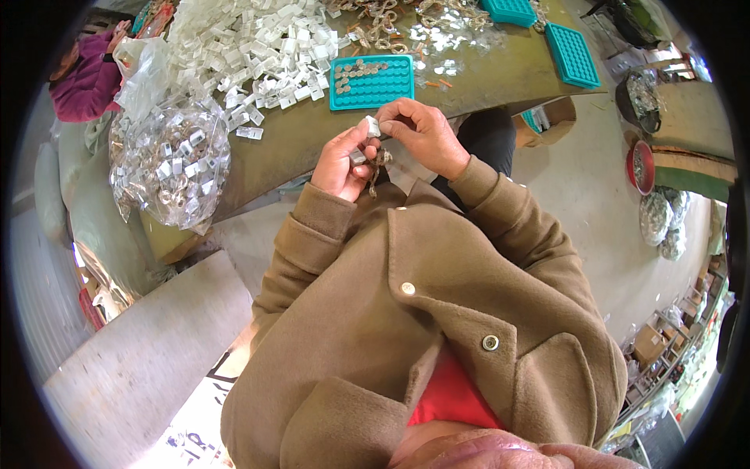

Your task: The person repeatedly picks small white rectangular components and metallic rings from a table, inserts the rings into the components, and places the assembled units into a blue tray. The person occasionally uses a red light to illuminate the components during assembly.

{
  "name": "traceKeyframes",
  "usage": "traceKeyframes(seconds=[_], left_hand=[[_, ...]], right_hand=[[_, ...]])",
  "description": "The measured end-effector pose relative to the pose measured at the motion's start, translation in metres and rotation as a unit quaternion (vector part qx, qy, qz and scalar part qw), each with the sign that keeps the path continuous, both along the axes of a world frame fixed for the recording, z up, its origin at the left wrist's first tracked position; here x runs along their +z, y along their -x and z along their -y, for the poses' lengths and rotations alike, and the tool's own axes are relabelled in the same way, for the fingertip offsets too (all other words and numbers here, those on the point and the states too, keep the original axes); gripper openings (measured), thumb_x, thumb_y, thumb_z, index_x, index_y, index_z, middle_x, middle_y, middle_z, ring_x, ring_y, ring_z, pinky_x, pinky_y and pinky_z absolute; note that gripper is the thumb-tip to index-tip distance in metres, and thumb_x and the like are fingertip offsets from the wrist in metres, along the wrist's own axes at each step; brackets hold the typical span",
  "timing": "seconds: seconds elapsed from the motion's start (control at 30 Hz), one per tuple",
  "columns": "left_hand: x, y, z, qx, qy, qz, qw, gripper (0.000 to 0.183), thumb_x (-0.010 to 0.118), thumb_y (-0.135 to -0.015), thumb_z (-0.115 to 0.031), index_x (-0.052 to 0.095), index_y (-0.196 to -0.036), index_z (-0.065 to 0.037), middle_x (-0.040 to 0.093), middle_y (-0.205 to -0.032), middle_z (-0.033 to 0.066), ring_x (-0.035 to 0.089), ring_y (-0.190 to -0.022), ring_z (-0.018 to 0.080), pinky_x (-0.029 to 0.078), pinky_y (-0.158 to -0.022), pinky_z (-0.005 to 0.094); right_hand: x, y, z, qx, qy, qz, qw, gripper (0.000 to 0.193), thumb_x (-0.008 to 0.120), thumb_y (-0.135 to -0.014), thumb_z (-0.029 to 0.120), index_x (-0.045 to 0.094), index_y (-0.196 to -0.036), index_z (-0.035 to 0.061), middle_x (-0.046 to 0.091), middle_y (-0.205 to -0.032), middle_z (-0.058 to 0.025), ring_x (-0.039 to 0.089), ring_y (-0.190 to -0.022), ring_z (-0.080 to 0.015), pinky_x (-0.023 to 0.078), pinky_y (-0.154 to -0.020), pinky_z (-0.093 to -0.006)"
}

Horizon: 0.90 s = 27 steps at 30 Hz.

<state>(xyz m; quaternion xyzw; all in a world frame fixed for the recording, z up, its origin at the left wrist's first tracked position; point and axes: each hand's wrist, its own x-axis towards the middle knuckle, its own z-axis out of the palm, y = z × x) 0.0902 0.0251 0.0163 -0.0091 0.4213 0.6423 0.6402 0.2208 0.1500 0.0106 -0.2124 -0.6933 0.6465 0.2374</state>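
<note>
My left hand (339, 166) is closed around a small whitish plastic block (373, 127), held up between thumb and fingers. A brown twisted cord (380, 166) dangles from the same hand, and a second greyish piece (357, 157) shows against its fingers. My right hand (428, 137) meets the block from the other side, thumb and forefinger pinched together at its edge; whatever sits between those fingertips is hidden. Just beyond both hands lies a teal tray (371, 102) with rows of round pockets, several holding small round discs (360, 69).
A big heap of clear plastic blocks (258, 47) covers the table's far left. Left of it bulges a clear bag (172, 168) of similar pieces. Brown cords (380, 30) lie at the back, with teal trays (573, 56) at the right. A red basin (641, 167) stands farther right.
</note>
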Motion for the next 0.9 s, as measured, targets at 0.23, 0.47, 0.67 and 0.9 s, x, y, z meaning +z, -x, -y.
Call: traceKeyframes(seconds=[0.23, 0.47, 0.67, 0.9], left_hand=[[-0.002, 0.002, -0.003, -0.013, 0.014, 0.023, 1.000, 0.022, 0.061, -0.095, -0.026, 0.056, -0.105, -0.007, 0.057, -0.083, -0.0002, 0.053, -0.065, 0.0019, 0.035, -0.040, 0.0124], [-0.006, 0.001, -0.008, -0.013, 0.037, 0.056, 0.998, 0.018, 0.065, -0.092, -0.024, 0.060, -0.096, -0.008, 0.057, -0.079, -0.0012, 0.052, -0.064, 0.0022, 0.034, -0.043, 0.0146], [0.005, -0.005, -0.016, -0.062, 0.087, -0.250, 0.962, 0.017, 0.061, -0.095, -0.024, 0.057, -0.103, -0.009, 0.063, -0.086, 0.0023, 0.052, -0.061, 0.0010, 0.034, -0.043, 0.0127], [0.071, 0.035, 0.000, 0.091, -0.114, -0.354, 0.924, 0.024, 0.057, -0.097, -0.026, 0.060, -0.108, -0.005, 0.062, -0.081, 0.0013, 0.044, -0.053, 0.0017, 0.030, -0.040, 0.0141]], right_hand=[[0.006, -0.002, -0.009, 0.006, -0.032, 0.006, 0.999, 0.007, 0.062, -0.089, 0.006, 0.061, -0.090, -0.0002, 0.059, -0.075, -0.0025, 0.051, -0.073, -0.0062, 0.045, -0.064, -0.0250], [0.002, 0.000, -0.009, 0.008, -0.193, 0.005, 0.981, 0.005, 0.061, -0.085, 0.004, 0.060, -0.089, 0.0014, 0.062, -0.080, -0.0153, 0.062, -0.073, -0.0311, 0.049, -0.063, -0.0361], [0.013, 0.006, -0.039, 0.118, -0.288, 0.026, 0.950, 0.008, 0.059, -0.086, 0.009, 0.065, -0.086, 0.0031, 0.065, -0.080, -0.0147, 0.063, -0.076, -0.0354, 0.051, -0.065, -0.0387], [0.008, 0.055, -0.129, -0.075, -0.311, 0.168, 0.933, 0.019, 0.057, -0.088, 0.020, 0.071, -0.097, 0.0106, 0.069, -0.088, -0.0103, 0.066, -0.081, -0.0317, 0.052, -0.073, -0.0432]])
